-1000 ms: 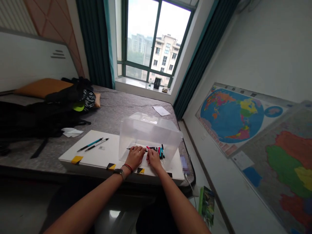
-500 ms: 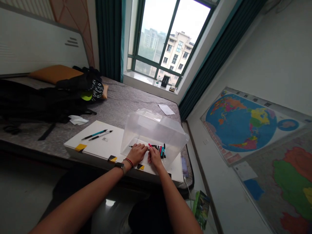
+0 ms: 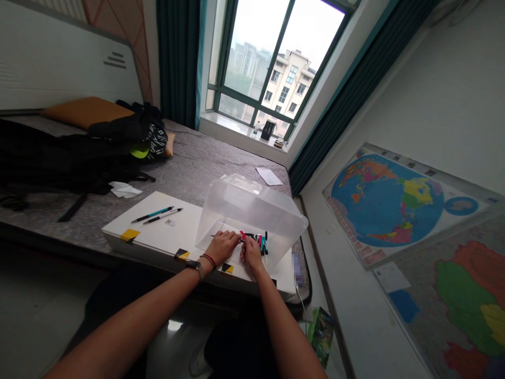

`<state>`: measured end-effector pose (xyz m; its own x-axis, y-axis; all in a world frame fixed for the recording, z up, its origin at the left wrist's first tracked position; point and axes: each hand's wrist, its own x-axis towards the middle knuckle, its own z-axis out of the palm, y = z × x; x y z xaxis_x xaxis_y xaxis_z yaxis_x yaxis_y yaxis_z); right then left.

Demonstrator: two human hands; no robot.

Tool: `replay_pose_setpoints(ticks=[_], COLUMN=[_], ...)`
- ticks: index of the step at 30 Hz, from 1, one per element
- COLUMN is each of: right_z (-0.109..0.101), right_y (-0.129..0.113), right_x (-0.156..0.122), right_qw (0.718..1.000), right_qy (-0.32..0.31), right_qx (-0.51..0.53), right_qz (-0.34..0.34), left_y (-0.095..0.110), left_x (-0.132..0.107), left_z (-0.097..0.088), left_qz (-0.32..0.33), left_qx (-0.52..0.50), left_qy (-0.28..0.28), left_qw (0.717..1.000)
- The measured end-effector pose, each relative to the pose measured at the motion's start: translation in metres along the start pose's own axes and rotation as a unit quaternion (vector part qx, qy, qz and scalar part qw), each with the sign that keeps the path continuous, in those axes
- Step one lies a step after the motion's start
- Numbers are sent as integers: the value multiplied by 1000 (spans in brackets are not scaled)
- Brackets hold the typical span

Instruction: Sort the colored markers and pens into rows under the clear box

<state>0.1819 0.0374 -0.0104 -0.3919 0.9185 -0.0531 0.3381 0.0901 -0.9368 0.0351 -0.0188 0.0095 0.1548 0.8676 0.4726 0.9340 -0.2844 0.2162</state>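
Note:
My left hand (image 3: 223, 246) is closed, knuckles up, around a pen whose thin dark end pokes out to the left. Close beside it, my right hand (image 3: 251, 253) has its fingers pinched on a small pink pen part (image 3: 242, 235). The fingers hide most of what both hands grip. Both are at the mouth of a translucent plastic bin (image 3: 252, 202) tipped on its side. Inside it, just beyond my right hand, lie several black, red and teal pen parts (image 3: 263, 243). To the left, a teal pen (image 3: 153, 214) and a white-and-black pen (image 3: 162, 216) lie side by side.
A white box (image 3: 138, 218) under the bin rests on the grey mattress (image 3: 189, 152). Black bags (image 3: 67, 158) and a crumpled tissue (image 3: 125, 189) lie left, a paper sheet (image 3: 269, 176) behind. A cable (image 3: 302, 305) hangs at the right edge beside wall maps (image 3: 389, 200).
The camera view has shifted slightly. Both hands stay close together at the bin's mouth with nearly the same grip; no pen has visibly been moved or let go.

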Motion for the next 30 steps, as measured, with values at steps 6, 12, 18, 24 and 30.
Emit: replay_pose_setpoints(ticks=[6,12,18,24,30], right_z=[-1,-1,0,0,0], right_y=[1,1,2,5,10], right_x=[-1,-1,0,1,2], right_qw=[1000,1000,1000,999,998], right_qy=[-4,-2,2,-3,-5], right_qx=[-18,-20,-29,-46,-54], right_qz=[-5,-8,-4,-8,-21], left_y=[-2,-3,-1,-5,-4], left_x=[-1,-2,-1,-3,-4], left_z=[2,3,0,7,8], left_qz=[3,-5,-9,-20,-58], left_qx=[-24,-24,-15,-42,-42], left_qy=[8,-6,16,-8,-27], left_qw=[1000,1000,1000,999,997])
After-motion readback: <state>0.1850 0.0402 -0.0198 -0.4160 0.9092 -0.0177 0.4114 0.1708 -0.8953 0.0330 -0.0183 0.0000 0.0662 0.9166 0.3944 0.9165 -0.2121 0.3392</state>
